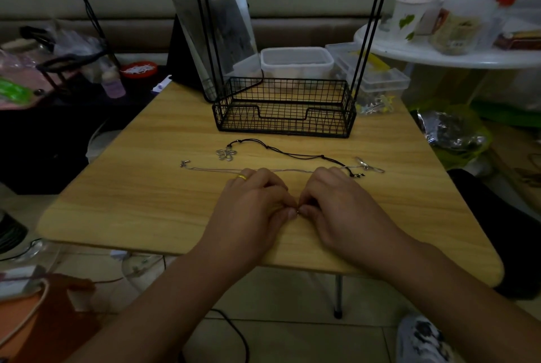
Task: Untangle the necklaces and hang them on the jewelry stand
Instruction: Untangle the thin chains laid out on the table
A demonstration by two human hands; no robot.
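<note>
Between the fingertips (292, 212) of both curled hands, a small clasp (297, 211) is pinched, apparently to work one necklace free.

The jewelry stand (283, 105) is cut off at the top edge, its hooks barely showing. Whatever the left hand (251, 204) and right hand (336, 204) pinch is too small to tell.

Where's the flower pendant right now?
In the head view, the flower pendant lies on the table, left of centre, between the wire basket and the left hand.
</note>
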